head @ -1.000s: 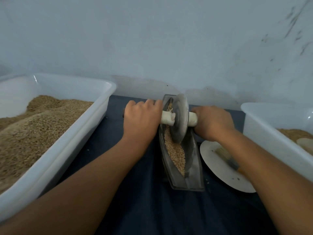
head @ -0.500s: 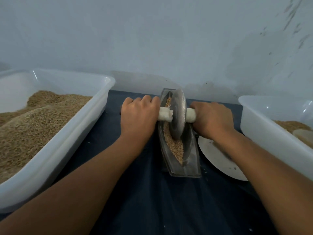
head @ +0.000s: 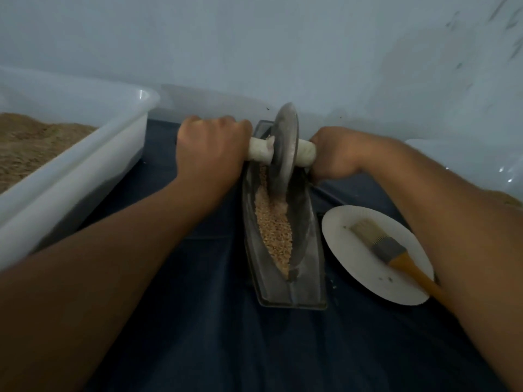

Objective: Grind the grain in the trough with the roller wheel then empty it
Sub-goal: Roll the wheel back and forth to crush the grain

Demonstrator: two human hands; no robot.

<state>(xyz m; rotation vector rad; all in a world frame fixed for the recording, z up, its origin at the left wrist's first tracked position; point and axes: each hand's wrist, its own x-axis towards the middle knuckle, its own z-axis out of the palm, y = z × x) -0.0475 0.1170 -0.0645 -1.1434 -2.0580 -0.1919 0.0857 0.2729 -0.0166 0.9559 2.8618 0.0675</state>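
Note:
A dark boat-shaped metal trough [head: 311, 250] lies lengthwise on the dark cloth, with tan grain [head: 276, 230] along its groove. The metal roller wheel [head: 284, 148] stands upright in the trough's far half, on a pale wooden axle [head: 304, 155]. My left hand [head: 210, 154] grips the axle's left end and my right hand [head: 334, 155] grips its right end. The wheel hides the grain beneath it.
A large white tub [head: 85, 171] heaped with grain stands at the left. A white paper plate [head: 365, 267] with a yellow-handled brush [head: 387, 247] lies right of the trough. Another white tub [head: 481, 165] sits at the far right. A pale wall rises close behind.
The wheel has rolled toward the far end of the trough with both hands on its axle. The view has tilted down and nearer, showing the brush on the plate.

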